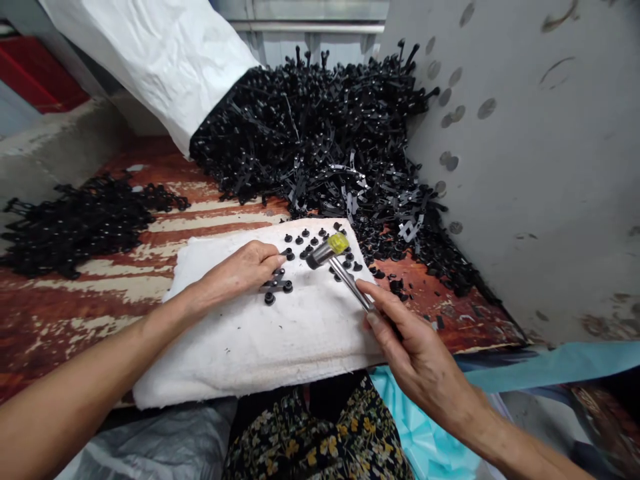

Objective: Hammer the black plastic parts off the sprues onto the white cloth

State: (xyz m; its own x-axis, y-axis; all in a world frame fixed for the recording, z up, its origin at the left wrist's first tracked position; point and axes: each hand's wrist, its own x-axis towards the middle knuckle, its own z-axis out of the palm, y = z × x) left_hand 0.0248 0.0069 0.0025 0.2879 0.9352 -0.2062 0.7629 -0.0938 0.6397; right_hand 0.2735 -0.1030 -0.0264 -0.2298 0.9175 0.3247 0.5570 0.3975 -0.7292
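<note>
- Several small black caps [305, 232] sit on the white cloth [300, 337], mostly toward its far right part.
- The right hand [413, 337], by the cloth's right edge, grips the handle of a hammer [323, 254] (yellow at one end), its head above the cloth.
- The left hand [244, 270] is over the cloth, fingers drawn together beside a black linkage [276, 285] lying there; whether they pinch anything, I can't tell.
- Beyond the cloth rises a big heap of black parts [320, 127].
</note>
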